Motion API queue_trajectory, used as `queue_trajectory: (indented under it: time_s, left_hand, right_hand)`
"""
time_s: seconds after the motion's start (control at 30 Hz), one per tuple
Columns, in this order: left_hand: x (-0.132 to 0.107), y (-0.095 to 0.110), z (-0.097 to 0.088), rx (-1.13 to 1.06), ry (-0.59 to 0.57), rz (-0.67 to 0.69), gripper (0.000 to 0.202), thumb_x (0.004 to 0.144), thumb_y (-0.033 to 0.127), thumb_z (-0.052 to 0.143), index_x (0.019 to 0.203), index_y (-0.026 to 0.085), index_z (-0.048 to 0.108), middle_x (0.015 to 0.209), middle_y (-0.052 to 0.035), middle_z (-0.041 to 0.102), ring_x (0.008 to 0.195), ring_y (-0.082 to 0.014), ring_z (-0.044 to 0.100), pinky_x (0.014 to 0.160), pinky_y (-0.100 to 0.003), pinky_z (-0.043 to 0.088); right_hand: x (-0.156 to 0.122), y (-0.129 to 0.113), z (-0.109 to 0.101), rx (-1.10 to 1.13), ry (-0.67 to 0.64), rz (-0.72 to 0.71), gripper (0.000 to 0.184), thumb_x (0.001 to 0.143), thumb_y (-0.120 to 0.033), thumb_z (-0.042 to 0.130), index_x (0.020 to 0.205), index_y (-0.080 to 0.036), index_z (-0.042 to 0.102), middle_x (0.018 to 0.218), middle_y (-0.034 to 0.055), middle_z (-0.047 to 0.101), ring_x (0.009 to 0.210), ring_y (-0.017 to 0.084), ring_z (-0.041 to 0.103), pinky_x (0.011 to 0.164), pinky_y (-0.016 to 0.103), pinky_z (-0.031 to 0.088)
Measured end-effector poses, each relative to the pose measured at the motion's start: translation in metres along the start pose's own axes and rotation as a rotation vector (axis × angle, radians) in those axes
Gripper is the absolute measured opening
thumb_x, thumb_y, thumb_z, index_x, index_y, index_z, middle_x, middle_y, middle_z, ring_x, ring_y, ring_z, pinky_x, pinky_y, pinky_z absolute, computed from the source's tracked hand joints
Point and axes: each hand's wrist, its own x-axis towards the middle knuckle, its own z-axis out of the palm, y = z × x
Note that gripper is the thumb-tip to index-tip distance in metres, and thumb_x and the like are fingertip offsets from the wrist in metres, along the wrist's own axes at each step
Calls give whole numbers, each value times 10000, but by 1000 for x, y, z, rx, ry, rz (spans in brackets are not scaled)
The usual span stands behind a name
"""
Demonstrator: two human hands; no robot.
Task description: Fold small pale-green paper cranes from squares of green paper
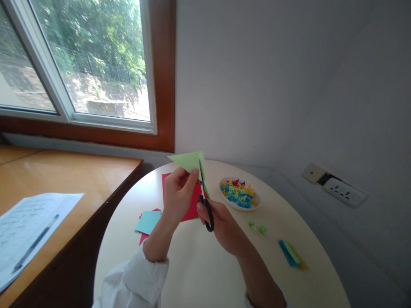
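Note:
My left hand pinches a light green folded paper triangle and holds it up above the round cream table. My right hand grips black-handled scissors, whose blades point up into the right edge of the green paper. Beneath both hands a red paper sheet lies flat on the table.
A white dish of small coloured folded pieces stands right of the hands. Two tiny green folded pieces and a stack of coloured strips lie nearer. A light blue square lies at left. A wooden desk holds a printed sheet and pen.

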Motion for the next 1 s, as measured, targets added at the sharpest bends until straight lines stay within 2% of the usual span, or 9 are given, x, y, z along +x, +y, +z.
queue_trajectory:
  time_s: [0.6, 0.77, 1.0]
  left_hand:
    - [1, -1, 0, -2, -1, 5, 234, 735, 333, 606, 589, 162, 538, 528, 11, 580, 522, -109, 538, 501, -213, 420]
    - [2, -2, -2, -17, 11, 1, 210, 722, 319, 623, 604, 156, 565, 532, 14, 581, 527, -110, 533, 505, -216, 417]
    - [4, -13, -6, -120, 62, 51, 291, 757, 363, 616, 571, 153, 539, 506, 40, 488, 505, -83, 440, 486, -205, 344]
  right_hand:
    - [1, -2, 1, -4, 4, 2, 480, 823, -624, 387, 593, -208, 319, 552, -58, 300, 513, 86, 279, 471, 262, 217]
    - [1, -3, 0, -3, -7, 41, 489, 809, -639, 397, 592, -208, 319, 546, -59, 294, 514, 88, 273, 469, 262, 215]
    - [-1, 1, 0, -9, -44, 60, 460, 831, -597, 406, 604, -200, 350, 559, -57, 318, 521, 87, 293, 473, 257, 226]
